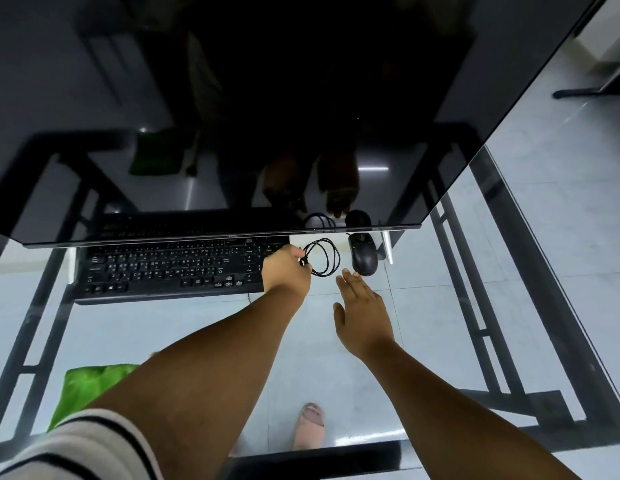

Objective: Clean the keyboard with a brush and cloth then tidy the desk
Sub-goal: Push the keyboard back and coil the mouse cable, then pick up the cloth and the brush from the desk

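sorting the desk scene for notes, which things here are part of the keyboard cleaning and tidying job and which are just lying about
Part of the job:
keyboard
coiled cable, pinched in the left hand
mouse, near the open right hand
green cloth

Just lying about:
monitor
glass desk

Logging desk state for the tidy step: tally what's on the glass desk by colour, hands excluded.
Black: 4, the monitor, keyboard, mouse and coiled cable, which the left hand pinches.
Green: 1, the cloth at the near left edge.
Total: 5. The right hand is open and empty; no brush visible.
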`<action>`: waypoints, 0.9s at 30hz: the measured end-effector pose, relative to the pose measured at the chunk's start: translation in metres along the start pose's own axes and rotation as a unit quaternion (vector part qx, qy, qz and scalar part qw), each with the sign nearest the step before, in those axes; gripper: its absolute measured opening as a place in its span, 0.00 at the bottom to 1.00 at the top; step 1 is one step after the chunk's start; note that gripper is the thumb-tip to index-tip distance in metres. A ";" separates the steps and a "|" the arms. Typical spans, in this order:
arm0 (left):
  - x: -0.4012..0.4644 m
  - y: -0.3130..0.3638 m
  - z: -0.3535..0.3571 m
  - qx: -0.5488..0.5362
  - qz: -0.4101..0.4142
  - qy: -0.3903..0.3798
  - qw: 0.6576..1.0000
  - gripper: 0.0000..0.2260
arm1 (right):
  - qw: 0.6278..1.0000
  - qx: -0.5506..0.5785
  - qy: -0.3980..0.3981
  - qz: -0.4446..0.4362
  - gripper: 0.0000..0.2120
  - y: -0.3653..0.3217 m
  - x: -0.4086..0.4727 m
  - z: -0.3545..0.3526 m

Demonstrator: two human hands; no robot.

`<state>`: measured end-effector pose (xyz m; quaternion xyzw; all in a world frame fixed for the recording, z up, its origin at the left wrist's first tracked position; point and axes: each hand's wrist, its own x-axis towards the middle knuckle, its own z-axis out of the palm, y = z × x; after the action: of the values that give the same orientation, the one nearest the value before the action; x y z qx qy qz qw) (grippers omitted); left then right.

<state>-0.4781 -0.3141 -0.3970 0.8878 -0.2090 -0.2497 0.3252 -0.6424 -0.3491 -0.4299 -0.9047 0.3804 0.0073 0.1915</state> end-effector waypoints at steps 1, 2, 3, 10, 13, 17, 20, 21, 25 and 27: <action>-0.002 -0.001 -0.003 -0.007 0.006 -0.009 1.000 0.10 | 1.000 0.001 0.002 0.010 0.27 -0.003 0.000 -0.001; -0.004 -0.004 -0.008 -0.019 0.014 -0.016 1.000 0.10 | 1.000 0.004 0.003 0.024 0.27 -0.007 -0.001 -0.001; -0.007 -0.006 -0.014 -0.033 0.020 -0.023 0.999 0.10 | 0.999 0.014 0.006 0.041 0.27 -0.011 -0.001 -0.001; -0.028 -0.062 -0.082 -0.090 0.030 0.016 0.995 0.05 | 0.991 0.114 0.038 0.059 0.23 -0.078 -0.014 0.012; -0.037 -0.098 -0.117 -0.088 0.025 0.040 0.995 0.04 | 0.990 0.131 0.022 0.051 0.21 -0.112 -0.020 0.021; -0.053 -0.151 -0.172 -0.104 -0.028 0.091 0.990 0.03 | 0.987 0.155 -0.004 0.038 0.18 -0.166 -0.030 0.039; -0.060 -0.193 -0.209 -0.076 -0.067 0.122 0.987 0.06 | 0.985 0.161 -0.042 0.046 0.11 -0.204 -0.036 0.050; -0.061 -0.207 -0.219 -0.062 -0.079 0.126 0.987 0.09 | 0.984 0.158 -0.068 0.055 0.09 -0.215 -0.037 0.053; -0.067 -0.257 -0.254 -0.013 -0.142 0.110 0.984 0.31 | 0.978 0.122 -0.147 0.079 0.16 -0.255 -0.043 0.070; -0.072 -0.271 -0.264 0.003 -0.166 0.083 0.983 0.37 | 0.978 0.105 -0.158 0.082 0.18 -0.271 -0.046 0.074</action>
<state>-0.3254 0.0392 -0.3841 0.9290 -0.0316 -0.2247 0.2923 -0.4780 -0.1193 -0.3990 -0.8326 0.4174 0.1259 0.3416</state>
